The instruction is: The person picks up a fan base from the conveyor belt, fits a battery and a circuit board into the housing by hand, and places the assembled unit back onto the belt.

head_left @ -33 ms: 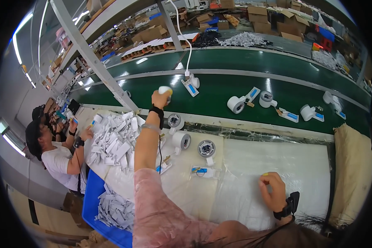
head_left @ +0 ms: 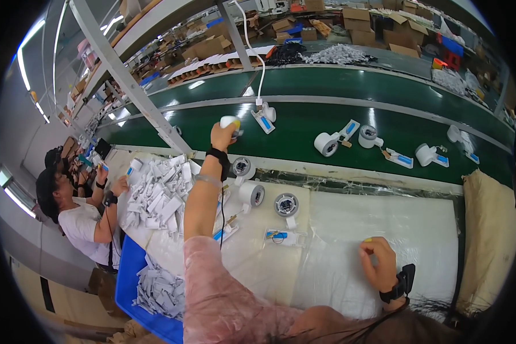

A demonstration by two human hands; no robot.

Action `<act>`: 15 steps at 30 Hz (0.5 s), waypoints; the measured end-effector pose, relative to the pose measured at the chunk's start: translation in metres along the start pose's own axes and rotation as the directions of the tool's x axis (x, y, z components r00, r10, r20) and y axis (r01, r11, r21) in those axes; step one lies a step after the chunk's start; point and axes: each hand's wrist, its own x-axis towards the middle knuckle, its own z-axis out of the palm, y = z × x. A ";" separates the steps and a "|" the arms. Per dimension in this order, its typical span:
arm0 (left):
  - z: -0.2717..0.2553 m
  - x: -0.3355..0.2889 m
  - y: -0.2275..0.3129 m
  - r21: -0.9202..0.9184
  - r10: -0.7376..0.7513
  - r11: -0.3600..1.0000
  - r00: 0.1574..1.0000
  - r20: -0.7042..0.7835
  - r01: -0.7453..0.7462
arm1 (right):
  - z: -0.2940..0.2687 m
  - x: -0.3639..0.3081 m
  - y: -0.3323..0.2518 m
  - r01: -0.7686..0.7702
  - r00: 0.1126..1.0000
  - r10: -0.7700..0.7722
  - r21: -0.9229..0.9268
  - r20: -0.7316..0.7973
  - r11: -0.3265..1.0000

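My left hand is stretched out over the near edge of the green conveyor belt. Its fingers are closed around a white round housing, partly hidden by the hand. My right hand rests above the plastic-covered tabletop, loosely curled, thumb and fingers apart, with nothing in it. Between the hands, a round housing with an exposed circuit board is joined to a white plate with a blue battery. Two more housings, one white and one with its board showing, sit beside my left forearm.
Several housings with battery plates lie along the belt. A heap of white plastic parts covers the table's left, above a blue bin. A white cable hangs over the belt. A co-worker works at far left.
My left hand and the housing in it have shifted very slightly. The parts on the belt have slid a little to the left. My right hand stays where it was.
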 end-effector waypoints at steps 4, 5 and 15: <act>0.030 -0.101 0.065 -0.152 0.225 0.968 0.957 0.183 -0.198 | -0.002 -0.005 0.001 -0.072 0.997 0.069 0.169 0.026 0.983; 0.037 -0.126 0.072 -0.147 0.292 0.954 0.925 0.242 -0.263 | -0.004 -0.008 0.001 -0.146 0.989 0.131 0.284 0.071 0.948; 0.131 -0.375 0.046 -0.138 0.441 0.809 0.434 0.785 -0.572 | -0.004 -0.006 0.015 -0.565 0.807 0.426 0.743 0.409 0.359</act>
